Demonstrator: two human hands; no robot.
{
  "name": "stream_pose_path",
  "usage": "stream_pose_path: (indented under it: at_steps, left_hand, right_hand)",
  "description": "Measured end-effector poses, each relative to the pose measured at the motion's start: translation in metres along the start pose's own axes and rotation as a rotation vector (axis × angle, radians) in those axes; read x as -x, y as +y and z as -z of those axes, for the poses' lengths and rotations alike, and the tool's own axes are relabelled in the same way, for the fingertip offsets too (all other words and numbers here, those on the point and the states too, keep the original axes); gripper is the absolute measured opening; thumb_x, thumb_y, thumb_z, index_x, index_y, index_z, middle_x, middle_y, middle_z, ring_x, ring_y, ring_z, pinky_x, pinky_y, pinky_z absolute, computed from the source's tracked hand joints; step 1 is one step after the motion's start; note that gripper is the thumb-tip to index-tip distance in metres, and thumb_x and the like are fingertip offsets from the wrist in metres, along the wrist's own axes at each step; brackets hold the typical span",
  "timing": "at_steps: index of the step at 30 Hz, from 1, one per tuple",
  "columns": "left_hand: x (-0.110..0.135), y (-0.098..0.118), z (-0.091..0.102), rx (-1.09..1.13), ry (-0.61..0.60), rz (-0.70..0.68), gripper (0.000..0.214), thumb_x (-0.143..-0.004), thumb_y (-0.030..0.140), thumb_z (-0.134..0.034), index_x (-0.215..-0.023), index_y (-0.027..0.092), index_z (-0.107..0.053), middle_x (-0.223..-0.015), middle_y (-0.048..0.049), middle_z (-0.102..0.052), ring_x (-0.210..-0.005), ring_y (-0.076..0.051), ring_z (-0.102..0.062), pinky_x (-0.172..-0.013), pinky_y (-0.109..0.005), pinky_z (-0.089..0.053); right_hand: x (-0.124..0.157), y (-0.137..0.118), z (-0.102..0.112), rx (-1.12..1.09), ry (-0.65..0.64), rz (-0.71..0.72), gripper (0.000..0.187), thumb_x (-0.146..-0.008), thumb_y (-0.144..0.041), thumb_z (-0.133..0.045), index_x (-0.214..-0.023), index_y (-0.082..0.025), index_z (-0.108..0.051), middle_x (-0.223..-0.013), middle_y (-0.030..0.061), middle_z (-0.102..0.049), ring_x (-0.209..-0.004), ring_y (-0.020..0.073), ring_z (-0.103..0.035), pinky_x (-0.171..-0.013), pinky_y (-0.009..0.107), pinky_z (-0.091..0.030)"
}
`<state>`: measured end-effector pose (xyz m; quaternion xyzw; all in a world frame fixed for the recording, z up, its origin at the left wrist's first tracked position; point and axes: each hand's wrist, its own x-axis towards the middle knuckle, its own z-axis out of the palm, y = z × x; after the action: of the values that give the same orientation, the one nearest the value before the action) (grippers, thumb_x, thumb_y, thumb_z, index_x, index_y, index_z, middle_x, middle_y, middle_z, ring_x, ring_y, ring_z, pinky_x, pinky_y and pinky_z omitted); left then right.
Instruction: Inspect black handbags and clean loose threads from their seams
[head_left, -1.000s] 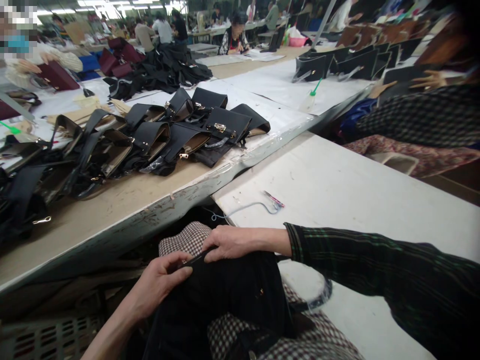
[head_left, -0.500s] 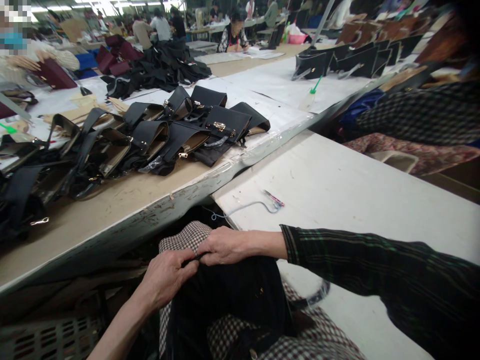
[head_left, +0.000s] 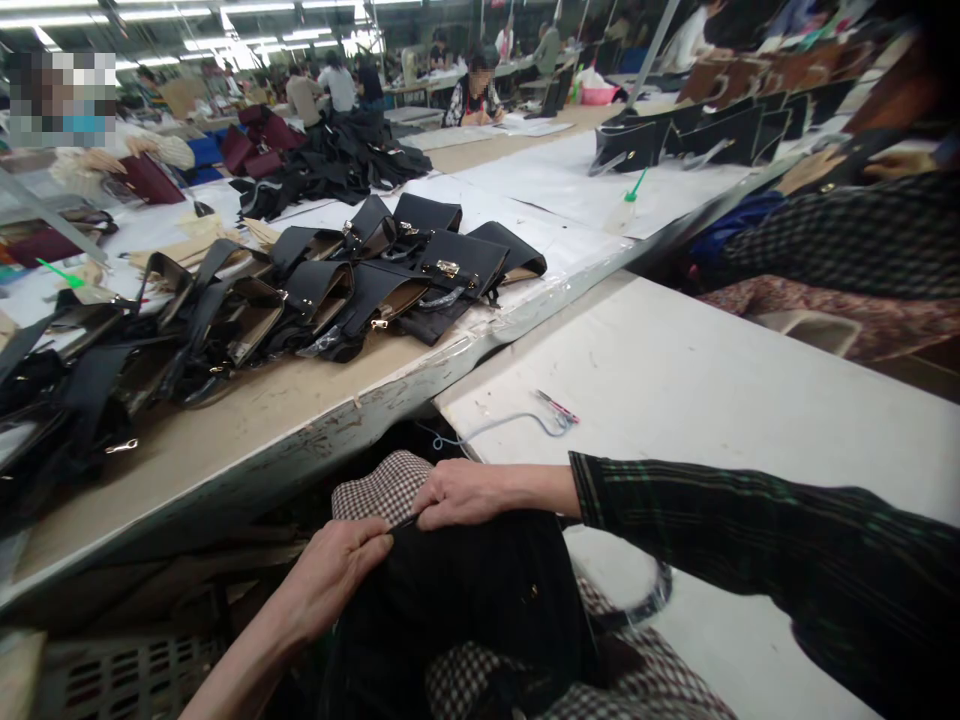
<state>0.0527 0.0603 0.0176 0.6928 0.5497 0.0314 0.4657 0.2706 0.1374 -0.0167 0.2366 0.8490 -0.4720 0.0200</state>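
Note:
Across my lap lies a black handbag (head_left: 465, 585), its top edge turned toward the table. My left hand (head_left: 337, 565) is closed on that edge, thumb and fingers pinched together. Just to its right, my right hand (head_left: 461, 492) grips the same edge, fingers curled over it. Small gold fittings show on the dark surface. A handle (head_left: 654, 600) in clear plastic sticks out at the bag's right side. Brown-and-white checked cloth (head_left: 379, 490) shows beyond my hands and under the bag. The bag's lower part is dark and hard to make out.
Red-handled snips (head_left: 559, 407) and a grey-blue cord (head_left: 502, 425) lie on the white table (head_left: 712, 400). Several black handbags (head_left: 322, 290) stand on the long workbench (head_left: 315, 390). A plastic crate (head_left: 135, 680) is at lower left. Co-workers sit at far left and right.
My hands have moved slightly apart along the bag's edge, the left one a little lower. The whole view has shifted, so the scene sits a bit lower and further right.

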Motion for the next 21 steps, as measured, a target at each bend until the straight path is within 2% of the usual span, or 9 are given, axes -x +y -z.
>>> stream_pose_path:
  at_steps: [3,6,8,11,13,16,18,21]
  left_hand:
    - [0.007,-0.002,-0.002,0.038,-0.004,0.008,0.036,-0.093,0.039,-0.040,-0.078,0.016,-0.064,-0.074,0.0009,-0.060,-0.068,-0.016,-0.052,-0.059,-0.023,-0.037]
    - [0.010,0.000,-0.005,0.083,0.003,0.002,0.036,-0.094,0.038,-0.040,-0.081,0.015,-0.065,-0.077,0.0002,-0.061,-0.070,-0.016,-0.054,-0.061,-0.023,-0.039]
    - [0.012,0.003,-0.006,0.104,0.019,0.009,0.035,-0.093,0.038,-0.043,-0.082,0.015,-0.066,-0.077,-0.0003,-0.062,-0.072,-0.017,-0.055,-0.062,-0.024,-0.041]
    - [0.022,0.007,0.001,0.206,0.013,0.029,0.021,-0.085,0.032,-0.057,-0.092,0.015,-0.067,-0.084,-0.0009,-0.066,-0.081,-0.020,-0.060,-0.071,-0.026,-0.046]
    - [0.034,0.008,0.008,0.381,-0.055,0.043,0.029,-0.078,0.023,-0.066,-0.106,0.017,-0.065,-0.096,-0.0021,-0.069,-0.091,-0.021,-0.063,-0.082,-0.029,-0.049]
    - [0.055,0.005,0.012,0.648,-0.147,0.067,0.044,-0.076,0.015,-0.067,-0.120,0.018,-0.061,-0.110,-0.0053,-0.070,-0.099,-0.023,-0.064,-0.092,-0.034,-0.049]
    - [0.065,-0.002,0.007,0.740,-0.135,0.087,0.043,-0.079,0.015,-0.066,-0.122,0.017,-0.060,-0.114,-0.0069,-0.070,-0.100,-0.023,-0.066,-0.093,-0.036,-0.049]
    - [0.075,-0.013,-0.010,0.729,-0.023,0.130,0.037,-0.086,0.025,-0.063,-0.122,0.017,-0.061,-0.112,-0.0079,-0.072,-0.100,-0.025,-0.067,-0.090,-0.036,-0.051]
  right_hand:
    - [-0.007,-0.005,0.008,-0.026,-0.130,0.059,0.021,-0.086,-0.021,-0.052,-0.094,-0.012,-0.069,-0.076,0.0000,-0.062,-0.065,0.0113,-0.051,-0.061,0.022,-0.038]
    - [-0.017,-0.012,0.012,-0.049,-0.288,0.104,0.032,-0.088,-0.035,-0.056,-0.107,-0.010,-0.066,-0.093,0.0044,-0.066,-0.078,0.0144,-0.057,-0.068,0.023,-0.042]
    - [-0.024,-0.019,0.012,-0.008,-0.326,0.136,0.035,-0.088,-0.038,-0.059,-0.109,-0.010,-0.065,-0.092,0.0037,-0.065,-0.079,0.0144,-0.057,-0.068,0.023,-0.042]
    - [-0.028,-0.029,0.011,0.073,-0.305,0.112,0.026,-0.089,-0.033,-0.058,-0.102,-0.012,-0.067,-0.080,0.0001,-0.063,-0.069,0.0124,-0.054,-0.061,0.023,-0.038]
    - [-0.025,-0.033,0.014,0.099,-0.270,0.087,0.022,-0.088,-0.032,-0.059,-0.094,-0.012,-0.067,-0.076,-0.0012,-0.062,-0.066,0.0116,-0.053,-0.059,0.023,-0.036]
    - [-0.017,-0.033,0.020,0.104,-0.237,0.099,0.019,-0.086,-0.029,-0.062,-0.078,-0.012,-0.065,-0.066,-0.0032,-0.057,-0.061,0.0104,-0.050,-0.058,0.023,-0.035]
    - [-0.012,-0.029,0.023,0.093,-0.227,0.095,0.021,-0.086,-0.030,-0.062,-0.073,-0.013,-0.063,-0.060,-0.0046,-0.052,-0.059,0.0099,-0.047,-0.058,0.023,-0.035]
    - [-0.011,-0.024,0.021,0.108,-0.211,0.068,0.024,-0.086,-0.032,-0.062,-0.074,-0.012,-0.064,-0.059,-0.0043,-0.051,-0.057,0.0103,-0.046,-0.056,0.023,-0.034]
